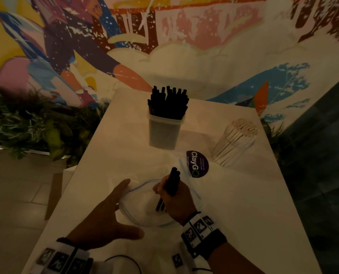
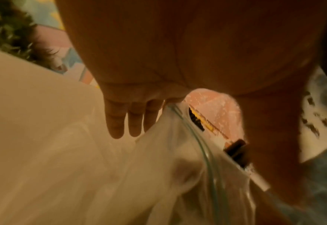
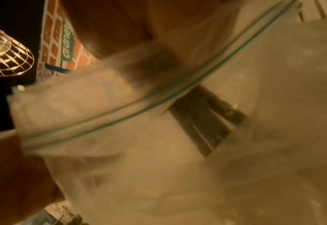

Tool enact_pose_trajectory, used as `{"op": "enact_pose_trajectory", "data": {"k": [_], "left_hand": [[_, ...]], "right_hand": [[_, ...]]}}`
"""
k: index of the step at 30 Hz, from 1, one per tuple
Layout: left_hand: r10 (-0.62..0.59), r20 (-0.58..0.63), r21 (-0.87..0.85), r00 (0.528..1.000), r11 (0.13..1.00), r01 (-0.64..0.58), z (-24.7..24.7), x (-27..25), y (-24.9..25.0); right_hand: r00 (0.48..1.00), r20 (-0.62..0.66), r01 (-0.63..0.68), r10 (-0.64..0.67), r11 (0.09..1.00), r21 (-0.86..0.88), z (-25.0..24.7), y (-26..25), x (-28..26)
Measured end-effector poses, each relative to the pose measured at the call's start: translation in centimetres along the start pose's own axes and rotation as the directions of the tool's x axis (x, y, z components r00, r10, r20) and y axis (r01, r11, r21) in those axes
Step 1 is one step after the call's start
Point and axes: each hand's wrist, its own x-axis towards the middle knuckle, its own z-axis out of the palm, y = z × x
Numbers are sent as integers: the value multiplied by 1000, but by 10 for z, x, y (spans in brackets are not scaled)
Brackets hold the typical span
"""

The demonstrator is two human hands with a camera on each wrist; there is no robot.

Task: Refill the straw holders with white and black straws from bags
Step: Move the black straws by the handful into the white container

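Observation:
My right hand (image 1: 173,196) grips a small bundle of black straws (image 1: 171,184) at the mouth of a clear zip bag (image 1: 145,212) lying on the white table (image 1: 234,214). The straws' lower ends (image 3: 203,121) are still inside the bag (image 3: 159,175). My left hand (image 1: 109,216) lies flat with straight fingers (image 2: 116,121) against the bag's (image 2: 168,175) left rim. Farther back stands a clear holder (image 1: 164,131) packed with black straws (image 1: 167,101). A second clear holder (image 1: 234,143) at the right is full of white straws.
A dark round sticker (image 1: 197,164) lies on the table between the holders and the bag. Plants (image 1: 26,123) border the table's left side, a painted mural wall (image 1: 184,46) rises behind it. A cable (image 1: 125,260) runs along the near edge.

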Motion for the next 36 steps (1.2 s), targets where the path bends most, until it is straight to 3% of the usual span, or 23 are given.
{"op": "enact_pose_trajectory", "data": {"k": [3,5,8,10,12,14,15,16,17,18,19,21,23,25,27,29,31,36], "left_hand": [[88,-250,181,964,983,-43,12,1,6],[125,-373,212,919,976,-47,15,2,20],[175,-458,205,871,975,-88,14,4,47],[188,-462,193,867,975,-109,13,6,62],[183,-416,169,891,978,-122,13,11,74],[200,-309,125,930,978,-169,13,15,87],[219,-258,91,941,975,-202,14,17,93],[233,-221,24,947,972,-233,15,17,100],[240,-203,-83,949,962,-261,17,16,107],[245,-192,-203,951,938,-282,20,15,113],[250,-189,-302,950,905,-299,21,14,117],[244,-164,-399,956,870,-291,20,11,115],[201,-66,-297,977,931,-212,17,6,104],[122,86,-60,989,991,-117,16,-2,91],[66,170,-89,983,995,-52,22,-8,83],[52,103,-149,993,988,-36,30,-8,78],[47,-47,-169,998,984,-55,33,-4,73],[-122,-365,-548,923,830,-107,17,6,65]], "right_hand": [[991,-126,80,-54,973,217,-13,-37,-7],[958,-260,219,-122,894,390,-31,-75,-13],[885,-408,409,-225,794,450,-68,-123,-22],[879,-385,437,-281,797,417,-92,-140,-27],[911,-233,402,-340,858,319,-107,-144,-30],[949,44,307,-312,946,101,-113,-134,-31],[943,231,255,-238,966,-48,-112,-125,-31],[906,402,231,-136,953,-196,-109,-111,-30],[863,503,237,-42,913,-331,-105,-97,-30],[851,525,259,20,854,-452,-102,-83,-31],[866,497,245,56,819,-519,-101,-72,-32],[924,373,84,80,911,-403,-105,-59,-37],[970,229,-50,77,991,-123,-115,-57,-44],[983,155,-114,101,990,82,-125,-55,-47],[981,127,-169,146,967,193,-130,-48,-49],[975,118,-210,187,950,230,-129,-42,-53],[973,102,-228,209,944,239,-132,-39,-57],[951,-53,-277,305,916,292,-157,-33,-62]]}}
